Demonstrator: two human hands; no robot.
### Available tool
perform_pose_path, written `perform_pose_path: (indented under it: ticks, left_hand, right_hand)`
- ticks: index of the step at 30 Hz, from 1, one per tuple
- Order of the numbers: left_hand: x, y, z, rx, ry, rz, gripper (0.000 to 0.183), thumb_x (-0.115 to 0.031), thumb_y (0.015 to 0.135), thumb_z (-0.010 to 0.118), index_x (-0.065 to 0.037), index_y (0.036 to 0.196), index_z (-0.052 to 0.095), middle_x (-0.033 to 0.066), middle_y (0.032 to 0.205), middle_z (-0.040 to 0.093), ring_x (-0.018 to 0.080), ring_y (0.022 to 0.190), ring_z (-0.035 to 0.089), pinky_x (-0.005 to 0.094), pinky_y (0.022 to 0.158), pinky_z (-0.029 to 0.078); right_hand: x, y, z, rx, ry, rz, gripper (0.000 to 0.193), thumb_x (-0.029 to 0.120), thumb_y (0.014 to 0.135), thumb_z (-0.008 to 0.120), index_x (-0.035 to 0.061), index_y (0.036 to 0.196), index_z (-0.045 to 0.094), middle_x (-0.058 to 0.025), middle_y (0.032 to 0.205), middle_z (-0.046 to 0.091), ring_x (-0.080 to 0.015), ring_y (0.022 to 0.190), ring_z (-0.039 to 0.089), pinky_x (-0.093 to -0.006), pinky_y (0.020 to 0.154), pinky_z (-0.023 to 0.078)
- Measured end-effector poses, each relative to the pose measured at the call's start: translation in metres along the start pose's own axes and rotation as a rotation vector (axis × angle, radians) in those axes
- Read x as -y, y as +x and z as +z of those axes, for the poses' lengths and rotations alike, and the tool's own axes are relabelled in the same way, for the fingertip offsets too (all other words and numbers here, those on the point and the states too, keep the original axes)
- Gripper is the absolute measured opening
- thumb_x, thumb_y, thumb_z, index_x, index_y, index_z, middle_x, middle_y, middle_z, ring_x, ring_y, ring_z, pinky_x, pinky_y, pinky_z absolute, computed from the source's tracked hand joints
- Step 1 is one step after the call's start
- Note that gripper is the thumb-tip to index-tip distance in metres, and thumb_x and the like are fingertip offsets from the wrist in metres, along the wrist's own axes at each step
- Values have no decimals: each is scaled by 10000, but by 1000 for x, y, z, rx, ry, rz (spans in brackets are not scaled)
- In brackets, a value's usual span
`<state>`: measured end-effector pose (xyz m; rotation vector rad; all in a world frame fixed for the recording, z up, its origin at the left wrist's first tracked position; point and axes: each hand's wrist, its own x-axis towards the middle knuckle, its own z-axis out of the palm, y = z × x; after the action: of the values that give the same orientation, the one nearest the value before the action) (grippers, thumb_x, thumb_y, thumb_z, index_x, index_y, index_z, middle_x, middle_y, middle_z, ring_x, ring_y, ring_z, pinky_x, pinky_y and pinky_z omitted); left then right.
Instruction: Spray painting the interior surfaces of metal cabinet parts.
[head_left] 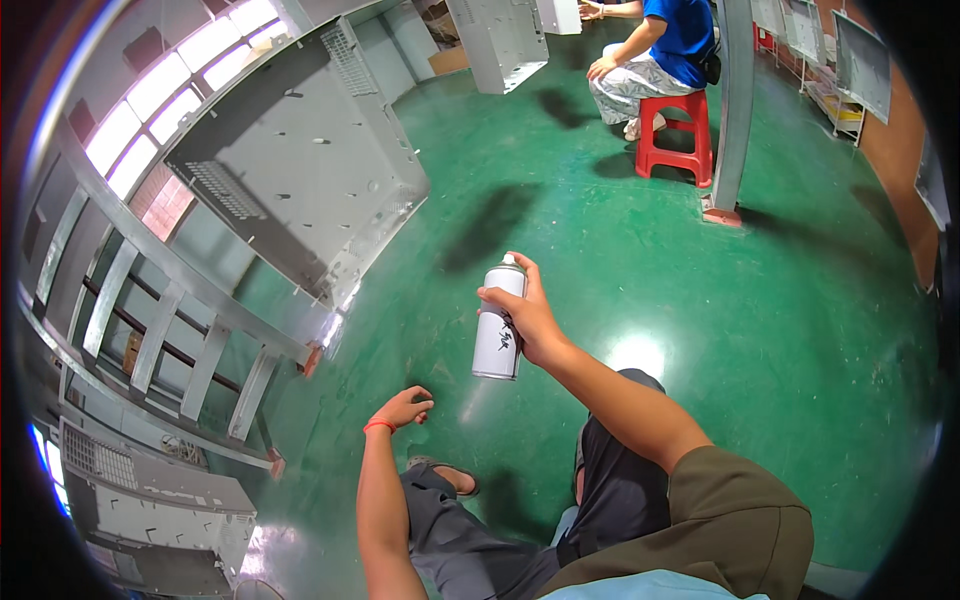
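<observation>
My right hand (pixel 533 315) is wrapped round a white spray can (pixel 494 345) with dark handwriting on its side. The index finger rests on the nozzle at the top, and the can stands nearly upright above the floor. Lower and to the left, my left hand (pixel 403 408) hangs with loosely bent fingers, slightly apart and holding nothing. A red band (pixel 379 425) circles that wrist. Beyond it, up and to the left, a large grey metal cabinet panel (pixel 310 150) with vents and small studs hangs at a slant. Neither hand touches it.
A slatted metal frame (pixel 160 335) runs along the left, with another grey metal housing (pixel 150 510) below. Ahead, a person in blue (pixel 680 40) sits on a red stool (pixel 675 135) beside a metal post (pixel 735 110). Grey panels (pixel 862 65) line the right wall.
</observation>
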<state>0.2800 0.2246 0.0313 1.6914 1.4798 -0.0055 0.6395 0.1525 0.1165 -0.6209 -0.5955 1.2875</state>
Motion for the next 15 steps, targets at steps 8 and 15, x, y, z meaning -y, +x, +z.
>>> perform_pose_path:
  ticks: [8,15]
  left_hand:
    - [-16,20,3,-5,4,-5,372,-244,1033,716,2,1303,646,73,887,717,131,775,670,304,748,563]
    - [-24,30,3,0,-11,-3,370,-249,1031,719,-4,1298,648,75,882,722,133,771,673,303,740,567]
  right_hand:
    - [11,21,-17,3,-1,3,892,91,896,826,226,1588,279,-125,1167,584,-240,862,712,-428,699,633]
    - [17,32,-25,12,13,-10,893,87,891,828,226,1586,284,-123,1166,584,-241,855,711,-425,693,628]
